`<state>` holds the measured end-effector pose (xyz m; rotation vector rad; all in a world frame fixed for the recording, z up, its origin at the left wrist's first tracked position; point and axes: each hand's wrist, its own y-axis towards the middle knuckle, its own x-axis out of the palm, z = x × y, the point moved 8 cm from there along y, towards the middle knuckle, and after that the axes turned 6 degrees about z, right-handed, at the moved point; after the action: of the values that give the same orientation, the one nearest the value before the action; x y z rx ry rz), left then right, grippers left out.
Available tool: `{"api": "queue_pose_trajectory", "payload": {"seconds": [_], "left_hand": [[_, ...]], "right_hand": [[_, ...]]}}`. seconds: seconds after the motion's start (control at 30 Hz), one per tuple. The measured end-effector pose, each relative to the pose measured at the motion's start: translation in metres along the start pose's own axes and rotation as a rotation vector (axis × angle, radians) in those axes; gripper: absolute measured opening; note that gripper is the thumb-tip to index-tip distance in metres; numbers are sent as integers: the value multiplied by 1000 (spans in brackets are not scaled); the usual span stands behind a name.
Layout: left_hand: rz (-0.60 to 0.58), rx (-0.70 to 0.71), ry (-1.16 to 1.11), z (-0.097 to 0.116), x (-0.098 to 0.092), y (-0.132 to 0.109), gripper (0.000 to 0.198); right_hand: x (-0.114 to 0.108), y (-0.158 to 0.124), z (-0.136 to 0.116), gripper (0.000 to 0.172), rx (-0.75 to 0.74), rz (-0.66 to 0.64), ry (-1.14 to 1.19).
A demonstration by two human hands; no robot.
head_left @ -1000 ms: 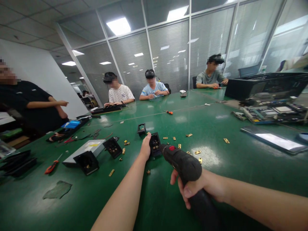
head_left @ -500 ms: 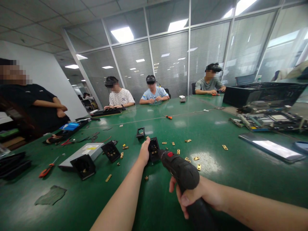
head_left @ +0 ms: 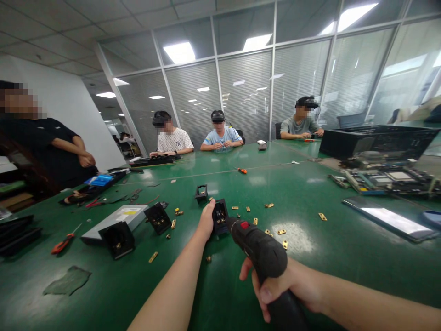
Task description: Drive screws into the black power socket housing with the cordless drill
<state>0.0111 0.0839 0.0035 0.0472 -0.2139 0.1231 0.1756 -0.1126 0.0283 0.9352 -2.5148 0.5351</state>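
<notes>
My left hand (head_left: pixel 207 218) is closed on the left side of a black socket housing (head_left: pixel 220 215) with brass pieces inside, held tilted on the table. In my right hand (head_left: pixel 275 287) is a black cordless drill (head_left: pixel 260 243), gripped round its handle. The drill's nose points at the housing's right edge; whether the bit touches a screw cannot be made out. Small brass plates (head_left: pixel 281 232) lie loose to the right of the housing. Another black housing (head_left: pixel 201 192) stands just behind, and a brass screw (head_left: pixel 208 259) lies in front.
More black housings (head_left: pixel 119 239) lean near a silver metal box (head_left: pixel 103 225) at the left. An orange screwdriver (head_left: pixel 64 243) lies farther left. To the right are a phone (head_left: pixel 389 219), a circuit board (head_left: pixel 386 179) and a black case (head_left: pixel 372 142). Several people are around the green table (head_left: pixel 165 294).
The view has tipped slightly. My hands, the housing and the drill keep nearly the same positions, with the drill nose still at the housing.
</notes>
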Motion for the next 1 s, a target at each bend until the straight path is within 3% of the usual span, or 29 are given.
{"api": "queue_pose_trajectory", "payload": {"seconds": [1.0], "left_hand": [[-57,-87,-20,3,9,-9,59]], "right_hand": [[0,3,-3,48,28,19,-23]]}}
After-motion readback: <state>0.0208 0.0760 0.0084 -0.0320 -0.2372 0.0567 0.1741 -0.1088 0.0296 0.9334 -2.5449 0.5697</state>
